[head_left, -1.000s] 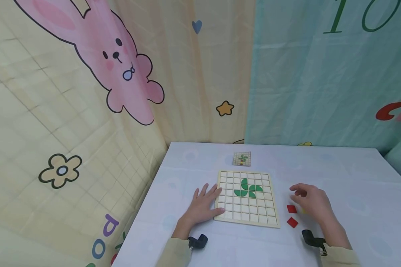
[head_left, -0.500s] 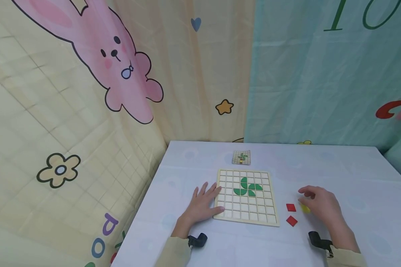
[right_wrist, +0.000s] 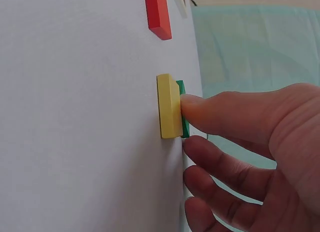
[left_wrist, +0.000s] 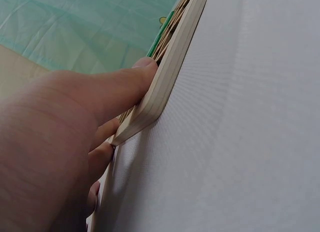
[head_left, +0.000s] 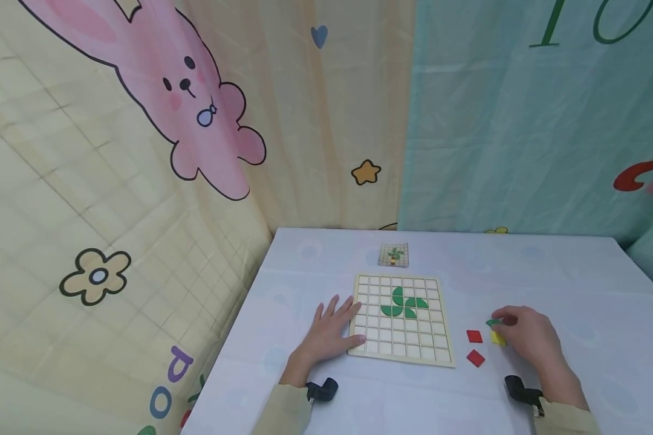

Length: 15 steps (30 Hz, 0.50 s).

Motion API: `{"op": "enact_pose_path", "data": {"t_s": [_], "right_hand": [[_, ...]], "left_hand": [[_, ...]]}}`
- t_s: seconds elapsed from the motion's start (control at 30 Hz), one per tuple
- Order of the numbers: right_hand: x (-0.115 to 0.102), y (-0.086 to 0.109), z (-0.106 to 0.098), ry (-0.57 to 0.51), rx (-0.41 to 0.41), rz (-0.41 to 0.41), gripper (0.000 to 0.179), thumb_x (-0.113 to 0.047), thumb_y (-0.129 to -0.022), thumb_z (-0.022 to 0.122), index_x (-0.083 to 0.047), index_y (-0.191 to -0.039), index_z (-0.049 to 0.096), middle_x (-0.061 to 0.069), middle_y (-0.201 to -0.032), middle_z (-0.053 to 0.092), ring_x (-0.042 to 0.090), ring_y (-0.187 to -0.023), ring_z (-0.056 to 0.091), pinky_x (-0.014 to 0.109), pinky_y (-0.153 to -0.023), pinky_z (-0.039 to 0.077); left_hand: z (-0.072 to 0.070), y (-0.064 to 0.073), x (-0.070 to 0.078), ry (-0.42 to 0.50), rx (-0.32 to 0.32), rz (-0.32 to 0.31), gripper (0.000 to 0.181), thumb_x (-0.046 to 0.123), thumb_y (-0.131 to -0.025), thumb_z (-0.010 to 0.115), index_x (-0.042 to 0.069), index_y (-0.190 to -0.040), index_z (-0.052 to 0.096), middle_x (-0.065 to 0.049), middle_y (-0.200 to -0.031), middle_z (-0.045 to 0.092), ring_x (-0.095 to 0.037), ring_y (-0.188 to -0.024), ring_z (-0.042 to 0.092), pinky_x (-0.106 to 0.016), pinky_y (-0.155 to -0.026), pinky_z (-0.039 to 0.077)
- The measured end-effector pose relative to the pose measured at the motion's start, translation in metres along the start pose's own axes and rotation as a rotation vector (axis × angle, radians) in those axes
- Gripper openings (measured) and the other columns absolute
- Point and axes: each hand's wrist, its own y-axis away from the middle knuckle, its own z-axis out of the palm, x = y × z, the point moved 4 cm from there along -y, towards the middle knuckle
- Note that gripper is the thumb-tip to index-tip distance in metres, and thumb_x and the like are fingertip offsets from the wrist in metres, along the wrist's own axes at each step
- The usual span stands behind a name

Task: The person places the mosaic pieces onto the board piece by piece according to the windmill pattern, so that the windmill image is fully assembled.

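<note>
Green piece, lower R of frame: R hand has it pinched betw. thumb & finger, just behind yellow block in R wrist view.

Nearest, bottom edge: beige sleeves, black wrist gear at each cuff. Tabletop = white cloth w/ faint round print, lower half of frame. L hand, well apart from R one, lies w/ fingers spread, thumb & fingertips on L edge of board. Two red blocks near yellow one, on cloth betw. board & R hand.

Board, lower ctr: pale wood, raised rim, grid of sq. cells. In it, approx. upper mid: green pieces w/ curved edges, pinwheel-like. Beyond it, sm. card w/ printed grid, green motif + bit of yellow/orange; details too sm.

Backdrop, far: cream cloth L & ctr, w/ pink rabbit upper L, flower mid L, blue heart top ctr, orange star. Lower L: purple letter, p or d, can't tell; blue "o" under it. Teal cloth R: green numerals upper R, "10" + round one cut off; red "C"-like shape far R.
</note>
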Motion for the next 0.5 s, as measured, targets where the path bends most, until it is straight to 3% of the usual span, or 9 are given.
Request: {"op": "enact_pose_path", "data": {"t_s": [0.2,0.5], "right_hand": [[-0.0011,-0.0022,-0.0019,0.022,0.022,-0.012,0.03,-0.014,-0.086,0.079,0.001,-0.111,0.071,0.022,-0.1,0.065,0.037,-0.09,0.055,0.05,-0.072,0.052],[0.0001,-0.0018,0.0,0.001,0.038,-0.031,0.024,-0.013,-0.087,0.078,0.001,-0.103,0.067,0.011,-0.086,0.061,0.028,-0.079,0.052,0.033,-0.059,0.045]], "left_hand": [[0.0003,-0.0016,0.0007,-0.002,-0.004,-0.015,0.081,0.068,-0.093,0.053,0.029,-0.16,0.03,0.007,-0.167,0.018,-0.027,-0.154,0.002,-0.058,-0.12,0.001],[0.0002,-0.0005,-0.0009,0.006,-0.004,-0.015,0.08,0.067,-0.093,0.053,0.029,-0.16,0.03,0.007,-0.167,0.017,-0.027,-0.154,0.002,-0.057,-0.12,0.0]]}}
